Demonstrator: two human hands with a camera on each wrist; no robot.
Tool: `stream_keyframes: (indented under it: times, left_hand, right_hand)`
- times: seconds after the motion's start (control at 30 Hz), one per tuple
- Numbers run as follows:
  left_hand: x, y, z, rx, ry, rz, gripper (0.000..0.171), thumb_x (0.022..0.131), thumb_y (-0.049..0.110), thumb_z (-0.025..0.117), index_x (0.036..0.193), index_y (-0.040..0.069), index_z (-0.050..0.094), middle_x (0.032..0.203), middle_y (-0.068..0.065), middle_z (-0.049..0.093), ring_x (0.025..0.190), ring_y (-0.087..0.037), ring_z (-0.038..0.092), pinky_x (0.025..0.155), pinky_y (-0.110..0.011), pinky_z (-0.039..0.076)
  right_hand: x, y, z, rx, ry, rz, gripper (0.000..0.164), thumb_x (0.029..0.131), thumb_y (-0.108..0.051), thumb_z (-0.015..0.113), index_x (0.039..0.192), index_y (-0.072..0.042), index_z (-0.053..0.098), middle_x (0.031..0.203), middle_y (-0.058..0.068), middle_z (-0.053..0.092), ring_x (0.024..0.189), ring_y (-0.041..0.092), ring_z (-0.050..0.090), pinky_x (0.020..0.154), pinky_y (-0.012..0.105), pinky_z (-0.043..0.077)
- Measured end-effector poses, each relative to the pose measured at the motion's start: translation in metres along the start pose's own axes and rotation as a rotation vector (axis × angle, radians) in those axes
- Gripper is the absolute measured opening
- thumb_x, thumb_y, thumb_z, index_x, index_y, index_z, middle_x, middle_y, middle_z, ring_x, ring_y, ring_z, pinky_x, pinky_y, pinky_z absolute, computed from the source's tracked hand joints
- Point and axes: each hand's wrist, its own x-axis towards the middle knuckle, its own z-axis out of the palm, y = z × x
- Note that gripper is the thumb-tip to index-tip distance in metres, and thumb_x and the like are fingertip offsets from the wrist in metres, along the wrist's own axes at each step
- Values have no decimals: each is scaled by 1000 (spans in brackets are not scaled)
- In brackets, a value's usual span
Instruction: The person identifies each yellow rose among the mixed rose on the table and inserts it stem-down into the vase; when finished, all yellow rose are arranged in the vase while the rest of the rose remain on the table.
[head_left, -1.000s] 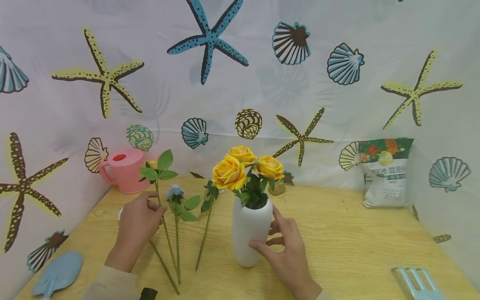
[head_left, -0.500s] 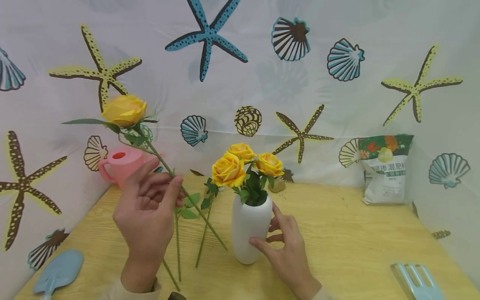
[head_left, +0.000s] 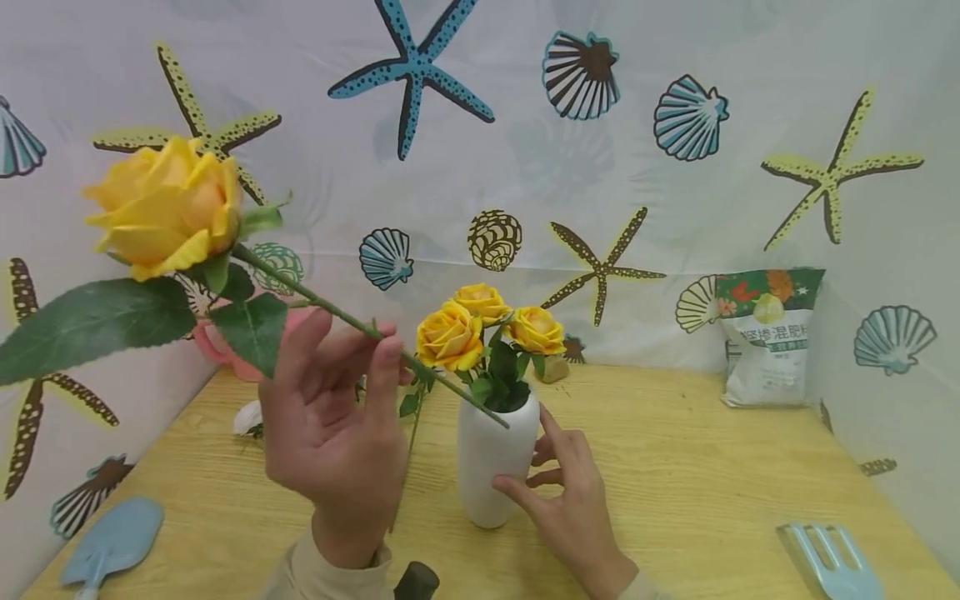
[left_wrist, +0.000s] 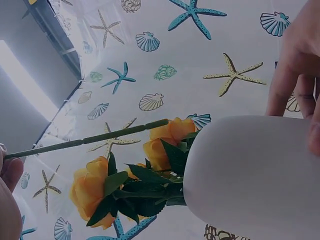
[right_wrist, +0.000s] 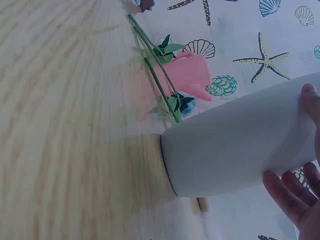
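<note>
Between thumb and fingers, my left hand (head_left: pixel 333 442) pinches the stem of a yellow rose (head_left: pixel 168 208). The bloom points up and left, and the stem slants down right, its lower end in front of the white vase (head_left: pixel 487 475) near the rim in the head view. Left wrist view: the bare stem (left_wrist: pixel 100 136) ends beside the roses in the vase. My right hand (head_left: pixel 573 500) holds the upright vase by its right side, thumb in front. Several yellow roses (head_left: pixel 450 335) with green leaves stand in it. Right wrist view: fingertips (right_wrist: pixel 272 181) touch the vase wall.
Other flower stems (right_wrist: pixel 160 75) lie on the table left of the vase, near a pink watering can (right_wrist: pixel 187 75). A white flower (head_left: pixel 249 418) is partly hidden by my left hand. Around them are a blue shovel (head_left: pixel 112 537), blue fork (head_left: pixel 836 562), printed bag (head_left: pixel 772 342) and stone (head_left: pixel 555 369).
My left hand has lifted the yellow rose off the table and brought it right and closer, tipping its stem end toward the vase. The right hand keeps its hold on the vase.
</note>
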Motion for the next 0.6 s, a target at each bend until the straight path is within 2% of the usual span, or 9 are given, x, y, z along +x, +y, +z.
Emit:
stream_keyframes:
  times: [0.17, 0.33, 0.5, 0.6]
  left_hand:
    - [-9, -8, 3, 76, -41, 89, 42, 78, -5, 82, 107, -21, 56, 84, -25, 71, 80, -21, 74, 71, -27, 61]
    - [-18, -12, 4, 141, -143, 129, 41, 83, 2, 82, 107, -21, 57, 83, -26, 69, 83, -18, 74, 75, -26, 61]
    - [-26, -13, 5, 211, -251, 164, 31, 86, 3, 79, 101, -19, 63, 83, -25, 69, 77, -23, 72, 76, -23, 60]
    - [-34, -14, 3, 337, -300, 234, 28, 88, 10, 78, 97, -14, 67, 79, -20, 69, 67, -26, 67, 69, -26, 59]
  right_hand:
    - [0, -1, 0, -1, 1, -2, 90, 76, -15, 88, 153, -17, 43, 101, 4, 52, 89, 16, 59, 66, 24, 60]
    - [0, -1, 1, 4, -4, 13, 89, 76, -15, 88, 153, -17, 43, 101, 4, 52, 90, 16, 59, 67, 23, 60]
    - [0, 0, 0, 2, 3, 5, 89, 76, -15, 88, 153, -17, 43, 101, 4, 52, 90, 14, 58, 67, 22, 60]
    - [0, 2, 0, 1, 11, -32, 90, 75, -13, 88, 153, -16, 43, 100, 6, 53, 89, 14, 59, 66, 23, 60]
